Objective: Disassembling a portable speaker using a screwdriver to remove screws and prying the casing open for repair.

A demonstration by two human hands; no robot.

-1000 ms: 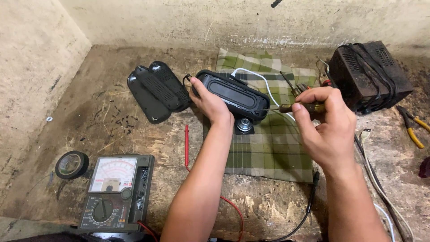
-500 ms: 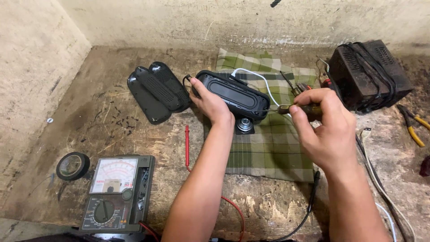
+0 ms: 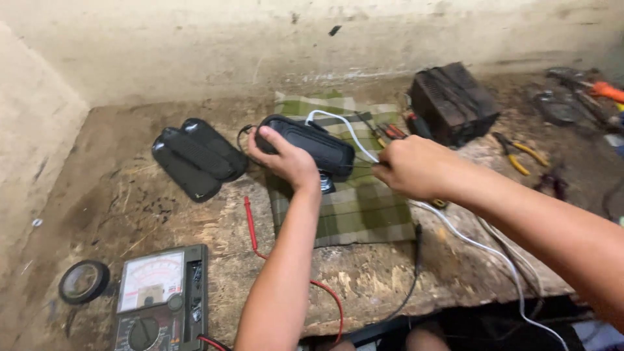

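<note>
On the plaid cloth (image 3: 364, 214), my left hand (image 3: 286, 156) still clamps the black speaker (image 3: 305, 143), fingers wrapped; my right hand (image 3: 416, 170) has swung in beside it, fingers curled shut, contents hidden.

We see our left forearm rise from the bottom centre of the frame, bare and nearly straight, angling slightly to the right as it climbs toward the middle. Our left hand (image 3: 286, 156) sits just left of centre, palm down, fingers spread and curled over what lies beneath it, thumb tucked toward the lower right. Our right arm enters from the lower right corner and runs diagonally up toward the centre, the forearm filling much of that side. Our right hand (image 3: 416, 168) is just right of centre, knuckles up, fingers closed in a loose fist. The two hands are near each other, not touching.
</note>
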